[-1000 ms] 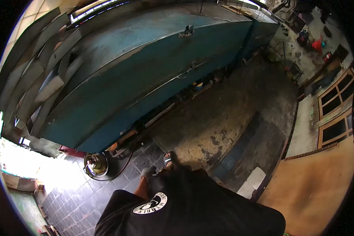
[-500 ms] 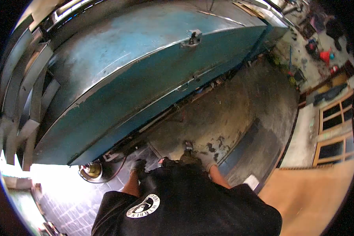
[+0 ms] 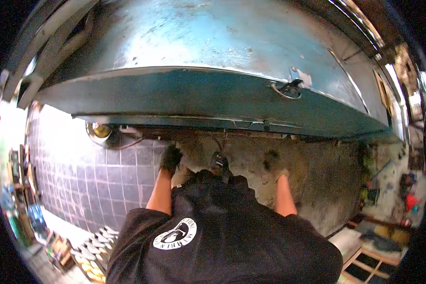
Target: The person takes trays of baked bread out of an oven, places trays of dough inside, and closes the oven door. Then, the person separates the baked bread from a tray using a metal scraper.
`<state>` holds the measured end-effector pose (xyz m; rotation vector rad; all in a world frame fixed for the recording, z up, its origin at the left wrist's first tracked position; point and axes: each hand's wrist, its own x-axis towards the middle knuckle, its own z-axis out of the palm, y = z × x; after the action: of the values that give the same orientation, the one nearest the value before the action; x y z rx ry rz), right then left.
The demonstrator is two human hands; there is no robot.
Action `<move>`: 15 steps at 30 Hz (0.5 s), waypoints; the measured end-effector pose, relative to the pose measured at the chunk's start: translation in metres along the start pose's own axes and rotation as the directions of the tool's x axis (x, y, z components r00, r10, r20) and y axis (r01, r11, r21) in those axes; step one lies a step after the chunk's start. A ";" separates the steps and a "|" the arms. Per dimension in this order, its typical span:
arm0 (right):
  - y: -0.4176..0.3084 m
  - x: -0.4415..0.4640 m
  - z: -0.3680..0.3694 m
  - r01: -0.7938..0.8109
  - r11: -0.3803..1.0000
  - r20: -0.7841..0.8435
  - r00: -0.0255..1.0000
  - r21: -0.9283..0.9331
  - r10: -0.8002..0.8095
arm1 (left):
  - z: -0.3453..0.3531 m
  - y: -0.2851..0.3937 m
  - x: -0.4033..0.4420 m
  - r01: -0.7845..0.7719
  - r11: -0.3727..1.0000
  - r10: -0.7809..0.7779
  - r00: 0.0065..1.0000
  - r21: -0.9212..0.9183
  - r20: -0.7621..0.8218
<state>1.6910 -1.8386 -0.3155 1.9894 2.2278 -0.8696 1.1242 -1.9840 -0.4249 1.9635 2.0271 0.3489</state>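
My left hand (image 3: 170, 159), in a dark glove, hangs low at the left of my body, over the edge of the tiled floor. Its fingers run together in the blur, and nothing I can name shows in them. My right hand (image 3: 282, 174) is stretched down on the right, in a pale glove that blends into the stained floor; its fingers cannot be made out. Between the hands, a dark object (image 3: 218, 162) lies low in front of my black shirt, with a thin line like a cord beyond it. In front of both hands stands a large blue metal-topped bench (image 3: 189, 94).
A black latch-like fitting (image 3: 288, 88) sits at the bench's edge. Under its left end is a round metal thing with a yellow centre (image 3: 100, 130). Grey metal profiles (image 3: 47, 47) are at upper left. Wooden frames (image 3: 371, 262) lie at lower right, beside a red object (image 3: 411, 202).
My view has turned, so the bench now runs nearly level across it. Both arms show more, with the hands farther apart. More tiled floor appears at the left.
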 end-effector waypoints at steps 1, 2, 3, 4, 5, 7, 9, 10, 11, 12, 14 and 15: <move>-0.013 0.027 -0.037 -0.088 0.986 -0.043 0.995 0.138 0.095 | -0.030 0.040 0.016 0.079 0.976 -0.095 0.993 -0.203 -0.073; -0.035 0.047 -0.068 -0.117 0.961 -0.059 0.989 0.249 0.136 | -0.065 0.083 0.034 0.115 0.906 -0.189 0.971 -0.408 -0.145; -0.060 0.061 -0.095 -0.110 0.936 -0.076 0.987 0.333 0.143 | -0.081 0.108 0.052 0.174 0.815 -0.301 0.942 -0.553 -0.147; -0.082 0.073 -0.112 -0.070 0.924 -0.085 0.990 0.377 0.110 | -0.083 0.119 0.071 0.194 0.805 -0.336 0.928 -0.561 -0.161; -0.097 0.081 -0.122 0.006 0.931 -0.083 0.996 0.365 0.027 | -0.084 0.125 0.089 0.189 0.878 -0.273 0.953 -0.440 -0.135; -0.121 0.086 -0.127 0.156 0.933 -0.056 0.988 0.324 -0.146 | -0.085 0.152 0.097 0.219 0.917 -0.269 0.957 -0.335 -0.112; -0.138 0.081 -0.125 0.298 0.922 -0.021 0.953 0.247 -0.302 | -0.096 0.177 0.109 0.340 0.387 -0.505 0.856 -0.857 0.112; -0.143 0.076 -0.124 0.358 0.910 -0.005 0.931 0.210 -0.365 | -0.104 0.188 0.118 0.299 0.016 -0.533 0.810 -0.954 0.245; -0.148 0.072 -0.126 0.407 0.896 0.012 0.910 0.179 -0.415 | -0.111 0.194 0.126 0.199 -0.352 -0.500 0.786 -0.915 0.363; -0.150 0.070 -0.128 0.449 0.881 0.029 0.889 0.149 -0.458 | -0.111 0.197 0.128 0.114 -0.523 -0.473 0.786 -0.845 0.398; -0.156 0.067 -0.133 0.518 0.849 0.056 0.849 0.104 -0.525 | -0.096 0.204 0.130 0.034 -0.133 -0.629 0.769 -0.991 0.111; -0.159 0.065 -0.136 0.545 0.834 0.069 0.832 0.088 -0.551 | -0.075 0.202 0.135 0.076 0.451 -0.607 0.757 -0.889 -0.244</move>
<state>1.5780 -1.7263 -0.1655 1.2822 2.7922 -1.0549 1.2799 -1.8392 -0.2860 0.7950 1.8677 1.5929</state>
